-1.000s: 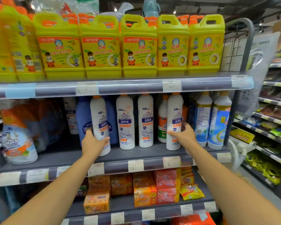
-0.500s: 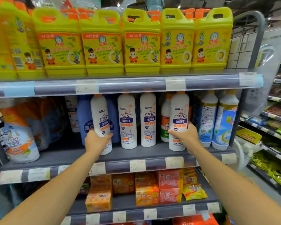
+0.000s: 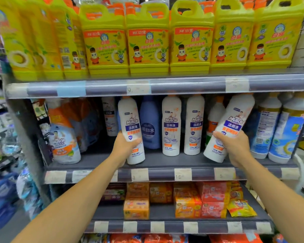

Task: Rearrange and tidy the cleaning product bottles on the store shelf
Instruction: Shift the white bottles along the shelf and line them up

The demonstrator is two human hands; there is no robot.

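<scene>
Middle shelf (image 3: 165, 161), front row: left hand (image 3: 124, 148) clasped the upright white bottle (image 3: 130, 123). Right hand (image 3: 236, 149), well apart, clasped the tilted white bottle (image 3: 232, 120), top leaning right. Two matching bottles (image 3: 171, 127) stood between them.

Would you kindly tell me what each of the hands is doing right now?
Left hand: holding the left white bottle.
Right hand: holding the tilted right white bottle.

Two white Mr Muscle bottles, left one (image 3: 131, 127) near upright, right one (image 3: 230, 127) tilted.
</scene>
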